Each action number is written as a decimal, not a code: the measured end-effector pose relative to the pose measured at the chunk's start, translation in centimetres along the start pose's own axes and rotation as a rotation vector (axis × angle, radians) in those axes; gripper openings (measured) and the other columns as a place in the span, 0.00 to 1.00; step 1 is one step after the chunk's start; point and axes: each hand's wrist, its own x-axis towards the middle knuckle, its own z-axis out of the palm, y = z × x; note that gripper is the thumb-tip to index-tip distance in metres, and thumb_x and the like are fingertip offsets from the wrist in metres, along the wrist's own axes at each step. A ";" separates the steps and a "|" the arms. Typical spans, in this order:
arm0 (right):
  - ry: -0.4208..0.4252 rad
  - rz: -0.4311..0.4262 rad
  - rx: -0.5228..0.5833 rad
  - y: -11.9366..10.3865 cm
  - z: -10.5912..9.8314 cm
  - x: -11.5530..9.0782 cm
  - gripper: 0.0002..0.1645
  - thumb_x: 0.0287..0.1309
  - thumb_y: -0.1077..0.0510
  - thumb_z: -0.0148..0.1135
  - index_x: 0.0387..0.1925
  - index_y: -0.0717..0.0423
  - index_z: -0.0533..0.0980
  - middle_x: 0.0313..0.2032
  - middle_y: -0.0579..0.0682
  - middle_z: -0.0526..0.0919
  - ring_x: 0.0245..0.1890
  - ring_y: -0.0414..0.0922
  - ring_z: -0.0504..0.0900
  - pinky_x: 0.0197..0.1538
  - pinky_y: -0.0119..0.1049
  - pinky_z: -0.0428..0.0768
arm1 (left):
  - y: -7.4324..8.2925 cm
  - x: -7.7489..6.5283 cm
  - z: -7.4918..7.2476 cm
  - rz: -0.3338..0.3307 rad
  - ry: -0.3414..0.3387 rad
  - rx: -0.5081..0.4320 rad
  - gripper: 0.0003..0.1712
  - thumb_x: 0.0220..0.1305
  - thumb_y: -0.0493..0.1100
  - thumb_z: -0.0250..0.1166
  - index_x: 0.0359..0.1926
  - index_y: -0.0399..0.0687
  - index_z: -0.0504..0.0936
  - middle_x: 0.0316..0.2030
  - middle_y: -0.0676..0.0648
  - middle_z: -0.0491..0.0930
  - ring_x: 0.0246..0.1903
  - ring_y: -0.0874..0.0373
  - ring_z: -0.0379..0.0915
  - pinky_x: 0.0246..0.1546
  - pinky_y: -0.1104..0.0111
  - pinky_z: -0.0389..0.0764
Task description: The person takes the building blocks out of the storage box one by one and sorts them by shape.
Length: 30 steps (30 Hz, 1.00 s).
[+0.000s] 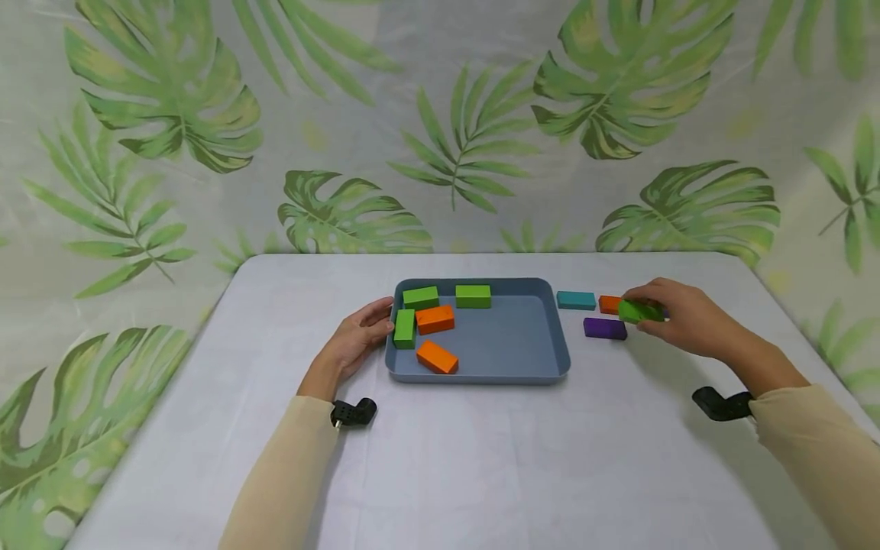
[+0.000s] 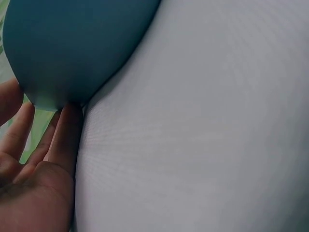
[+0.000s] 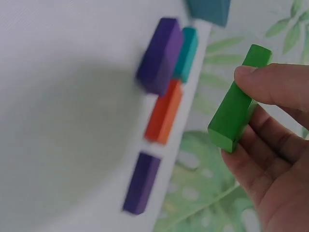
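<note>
My right hand (image 1: 694, 317) pinches a green block (image 1: 639, 311) between thumb and fingers, over the right part of the table. In the right wrist view this green block (image 3: 236, 104) is held at a slant with the thumb on top. Below and beside it lie an orange block (image 1: 609, 305), a purple block (image 1: 605, 328) and a teal block (image 1: 576, 300); a second purple block (image 3: 141, 183) shows in the right wrist view. My left hand (image 1: 354, 336) rests against the left side of a grey-blue tray (image 1: 509, 379), its fairly straight fingers touching the outer wall.
Inside the tray lie three green blocks (image 1: 473, 296) and two orange blocks (image 1: 437, 357), mostly toward its left. A white cloth covers the table (image 1: 454, 458). Behind it hangs a leaf-patterned curtain (image 1: 481, 221).
</note>
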 end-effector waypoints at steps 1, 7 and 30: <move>-0.002 0.010 -0.001 0.4 0.1 -0.2 0.23 0.53 0.64 0.71 0.53 0.62 0.80 0.43 0.56 0.82 0.39 0.48 0.78 0.44 0.49 0.82 | 0.0 0.0 0.0 0.002 -0.001 -0.004 0.36 0.70 0.35 0.60 0.75 0.52 0.61 0.76 0.44 0.59 0.74 0.49 0.57 0.76 0.56 0.59; -0.052 0.106 0.015 2.5 0.9 -1.2 0.25 0.55 0.64 0.68 0.56 0.65 0.77 0.45 0.62 0.82 0.42 0.53 0.79 0.49 0.56 0.82 | -0.1 0.0 -0.1 0.013 -0.008 -0.008 0.36 0.70 0.35 0.59 0.76 0.51 0.60 0.76 0.43 0.58 0.75 0.49 0.56 0.76 0.55 0.58; -0.123 0.163 0.027 4.8 2.3 -2.0 0.25 0.54 0.64 0.68 0.55 0.64 0.78 0.52 0.70 0.78 0.49 0.64 0.77 0.55 0.66 0.76 | 0.1 0.0 0.0 0.012 -0.013 -0.004 0.37 0.69 0.35 0.60 0.76 0.51 0.60 0.76 0.44 0.58 0.75 0.49 0.56 0.77 0.55 0.58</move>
